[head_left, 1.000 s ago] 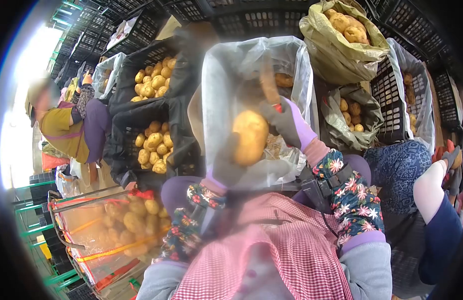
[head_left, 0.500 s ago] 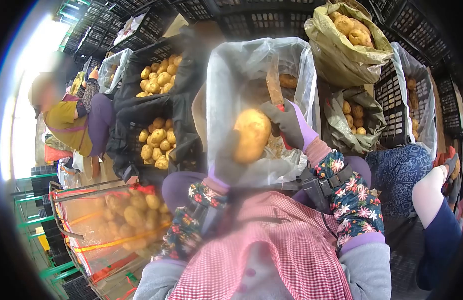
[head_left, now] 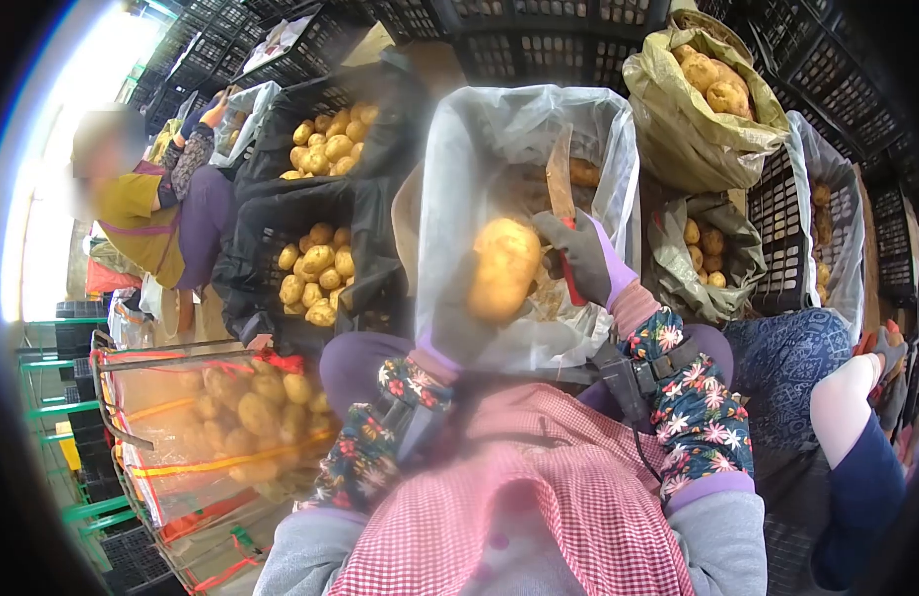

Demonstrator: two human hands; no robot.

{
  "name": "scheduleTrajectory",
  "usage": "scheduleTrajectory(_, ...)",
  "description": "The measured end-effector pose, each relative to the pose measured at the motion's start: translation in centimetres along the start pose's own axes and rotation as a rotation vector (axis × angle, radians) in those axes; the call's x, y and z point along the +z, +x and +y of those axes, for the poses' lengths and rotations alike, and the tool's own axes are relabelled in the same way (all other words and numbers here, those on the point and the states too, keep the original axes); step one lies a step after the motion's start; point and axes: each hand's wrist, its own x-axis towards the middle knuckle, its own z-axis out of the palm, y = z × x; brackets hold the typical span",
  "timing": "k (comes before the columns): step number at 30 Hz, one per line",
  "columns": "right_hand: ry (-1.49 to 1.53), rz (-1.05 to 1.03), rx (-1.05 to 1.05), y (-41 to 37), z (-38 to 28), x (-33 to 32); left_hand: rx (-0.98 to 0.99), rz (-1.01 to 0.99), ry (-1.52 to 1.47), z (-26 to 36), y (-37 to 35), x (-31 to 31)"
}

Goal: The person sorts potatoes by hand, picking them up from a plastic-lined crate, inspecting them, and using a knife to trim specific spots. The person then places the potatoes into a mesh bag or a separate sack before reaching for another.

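In my left hand [head_left: 461,310], gloved in grey and blurred, a large potato [head_left: 505,268] is held over a crate lined with clear plastic [head_left: 447,149]. My right hand [head_left: 584,256], in a grey glove with a purple cuff, is closed around the red handle of a knife [head_left: 560,177]. The brownish blade points up and away from me, to the right of the potato. Inside the crate, another potato [head_left: 583,173] lies near the far right corner, and scraps rest toward the near side.
Black-lined crates of potatoes [head_left: 365,214] stand left of the lined crate. A clear bag of potatoes [head_left: 261,412] is at lower left. Sacks of potatoes [head_left: 668,129] stand at right. A person in a yellow top [head_left: 140,223] sits far left; another person's arm [head_left: 845,402] shows at right.
The view has shifted slightly, so the crates sit a little differently in frame. The potato and knife remain in my hands, and the knife's blade looks more upright.
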Motion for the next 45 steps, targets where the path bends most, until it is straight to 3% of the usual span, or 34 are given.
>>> scheduleTrajectory(8,-0.076,0.007,0.12,0.5,0.4,-0.7,0.107,-0.006,-0.233,3.1,-0.6,-1.3)
scheduleTrajectory(10,-0.006,-0.089,-0.052,1.4,2.2,-2.0,0.182,-0.267,-0.048,9.1,-3.1,-1.6)
scheduleTrajectory(13,0.058,-0.031,0.011,1.3,1.6,-1.7,0.786,-0.051,0.004,17.3,-9.6,3.5)
scheduleTrajectory(17,-0.047,-0.011,-0.016,0.0,-0.1,-1.0,1.404,0.364,0.619,25.5,-24.8,5.0)
scheduleTrajectory(18,-0.064,-0.009,-0.02,-0.1,-0.1,-1.1,1.54,0.571,0.981,26.5,-29.1,5.2)
scheduleTrajectory(19,-0.083,-0.001,-0.019,-0.3,-0.2,-1.2,1.637,0.923,1.488,27.8,-33.2,5.1)
scheduleTrajectory(20,-0.086,0.01,-0.026,-0.7,0.1,-1.6,1.63,1.181,1.99,28.7,-37.3,4.4)
scheduleTrajectory(22,-0.088,0.032,-0.041,-0.8,0.2,-1.7,1.48,1.383,2.36,30.8,-44.4,2.5)
scheduleTrajectory(25,-0.039,-0.021,-0.06,-0.2,1.0,-2.7,1.127,1.481,1.612,31.8,-49.4,-1.7)
scheduleTrajectory(27,0.01,0.033,-0.082,-0.3,1.5,-3.7,1.166,1.598,0.95,27.5,-43.0,4.8)
scheduleTrajectory(28,0.053,0.062,-0.086,-0.3,1.8,-4.0,1.29,1.21,1.189,30.5,-45.4,1.0)
scheduleTrajectory(29,0.097,0.092,-0.092,-0.1,2.1,-4.5,1.264,1.189,0.993,27.5,-38.8,6.5)
scheduleTrajectory(30,0.085,0.013,-0.081,-0.9,1.0,-4.9,1.481,1.254,1.452,28.0,-37.4,4.1)
scheduleTrajectory(32,-0.424,0.024,-0.361,-1.3,0.5,-4.8,1.262,0.89,1.232,26.5,-26.9,3.1)
scheduleTrajectory(34,-0.243,0.095,-0.288,-2.6,-1.3,-2.8,1.067,0.642,1.031,20.8,-17.8,4.1)
scheduleTrajectory(37,-0.063,0.201,-0.169,-3.8,-3.2,-1.0,0.44,0.385,1.433,12.6,-6.0,0.1)
scheduleTrajectory(40,-0.017,0.241,-0.152,-4.0,-4.5,-0.2,-0.223,-0.135,1.979,4.1,7.0,-5.6)
scheduleTrajectory(41,0.018,0.23,-0.145,-3.7,-4.9,-0.4,-0.37,-0.265,2.088,1.2,9.2,-7.9)
scheduleTrajectory(45,0.022,0.243,-0.188,-3.7,-5.5,-1.1,-0.681,-0.474,2.322,-6.3,12.6,-14.5)
